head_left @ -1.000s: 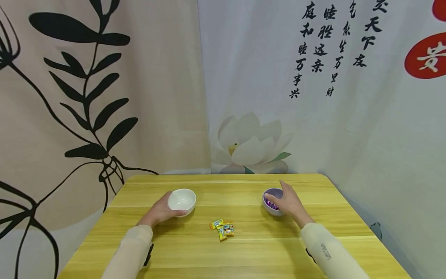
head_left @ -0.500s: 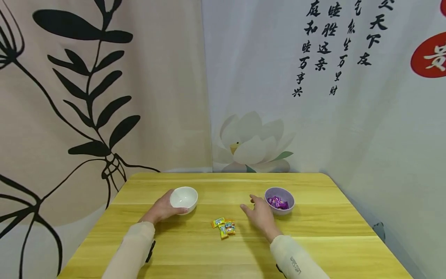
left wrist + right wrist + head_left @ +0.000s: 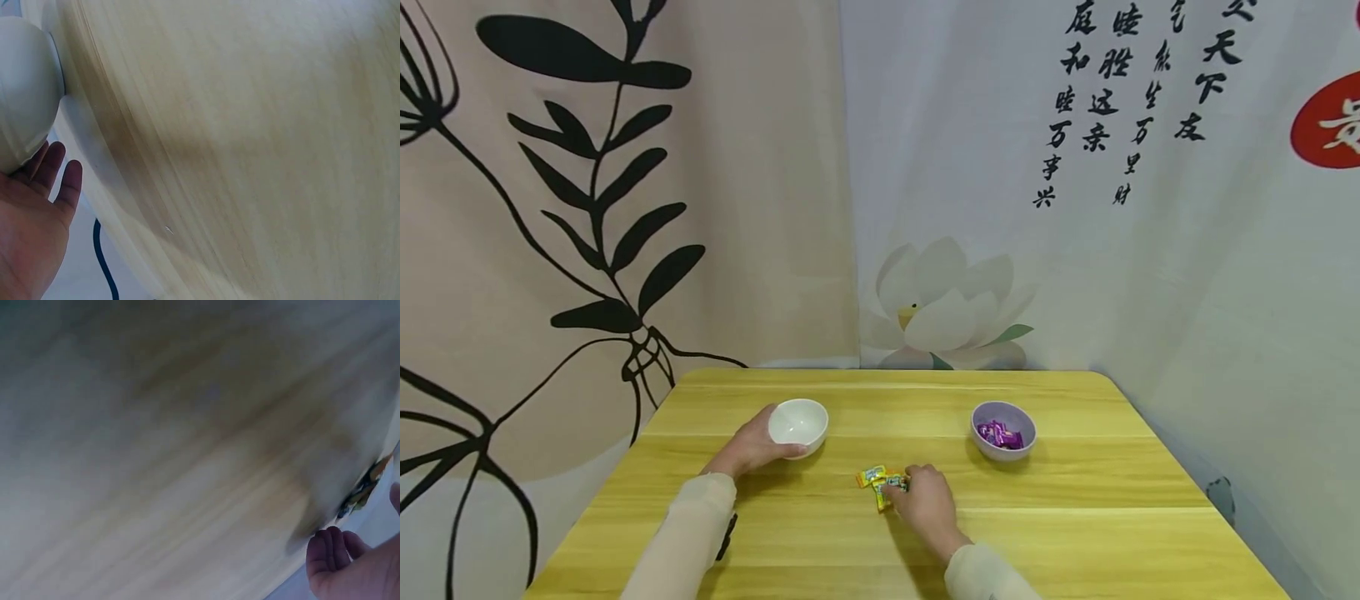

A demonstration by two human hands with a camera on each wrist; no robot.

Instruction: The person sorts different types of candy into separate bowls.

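Observation:
My left hand holds a white bowl by its left side, thumb along the near side. In the left wrist view the fingers lie against the wall of this bowl. Small yellow-wrapped candies lie in a loose group mid-table. Over their right side is my right hand, its thumb and forefinger on either side of one candy. The right wrist view shows the candies beyond the bent fingers of that hand, thumb spread apart from them.
A light purple bowl with several purple-wrapped candies stands on the right of the wooden table. Behind the table's far edge hangs a printed cloth backdrop.
My right hand has moved from the purple bowl left and nearer, to the yellow candies. The purple candies in that bowl now show fully. My left hand stays on the white bowl.

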